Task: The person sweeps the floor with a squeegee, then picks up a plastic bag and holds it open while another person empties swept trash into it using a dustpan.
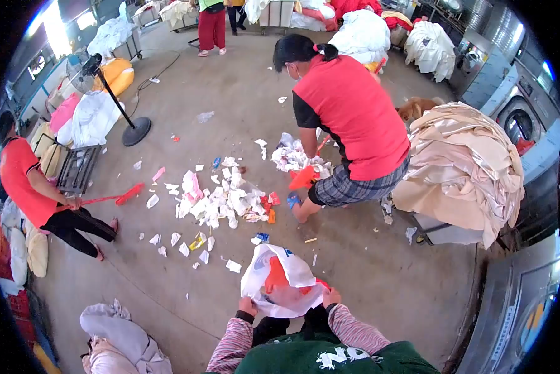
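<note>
A white translucent bag (280, 274) hangs between my two hands, its mouth spread wide, with something orange-red showing inside. My left hand (248, 305) grips the bag's left edge. At the right edge, beside a bit of red, my right hand (331, 297) is closed on the bag. Beyond the bag, a heap of white paper scraps (224, 199) lies on the floor, mixed with pink, red and yellow pieces.
A person in red (354, 112) bends over a second scrap pile (292, 156). Another person (27, 181) at left holds a red broom (130, 193). A fan (136, 131), a beige cloth heap (460, 162), grey cloth (127, 336) and washing machines (523, 305) stand around.
</note>
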`<control>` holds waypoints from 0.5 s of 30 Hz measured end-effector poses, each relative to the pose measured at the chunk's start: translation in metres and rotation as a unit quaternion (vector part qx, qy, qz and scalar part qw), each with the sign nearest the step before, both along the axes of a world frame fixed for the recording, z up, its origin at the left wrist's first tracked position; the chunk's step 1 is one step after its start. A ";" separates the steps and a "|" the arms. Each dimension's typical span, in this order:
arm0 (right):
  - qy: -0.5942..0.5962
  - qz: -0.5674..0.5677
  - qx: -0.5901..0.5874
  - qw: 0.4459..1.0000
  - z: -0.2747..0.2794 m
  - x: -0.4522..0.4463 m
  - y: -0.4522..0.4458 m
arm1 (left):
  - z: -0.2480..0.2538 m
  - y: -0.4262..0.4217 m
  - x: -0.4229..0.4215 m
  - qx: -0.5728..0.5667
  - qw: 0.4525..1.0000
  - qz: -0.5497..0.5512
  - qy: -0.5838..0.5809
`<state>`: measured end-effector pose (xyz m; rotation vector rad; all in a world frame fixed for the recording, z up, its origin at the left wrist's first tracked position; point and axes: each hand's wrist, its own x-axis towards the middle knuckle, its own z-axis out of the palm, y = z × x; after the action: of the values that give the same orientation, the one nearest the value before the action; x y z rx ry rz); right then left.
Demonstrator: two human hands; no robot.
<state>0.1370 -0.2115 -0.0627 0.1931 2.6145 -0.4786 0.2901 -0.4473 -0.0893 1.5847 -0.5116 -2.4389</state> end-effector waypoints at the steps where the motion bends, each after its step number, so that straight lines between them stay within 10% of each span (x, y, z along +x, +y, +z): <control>1: 0.002 -0.005 0.001 1.000 0.000 0.002 -0.003 | 0.004 0.000 -0.002 -0.012 1.000 -0.005 -0.016; 15: -0.006 0.019 -0.166 0.986 0.024 -0.001 -0.012 | 0.042 0.001 0.014 -0.078 0.989 -0.121 0.043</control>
<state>0.1358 -0.2234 -0.0387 0.0365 2.4759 -0.8846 0.3043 -0.4463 -0.0469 1.4211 -0.9041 -2.5497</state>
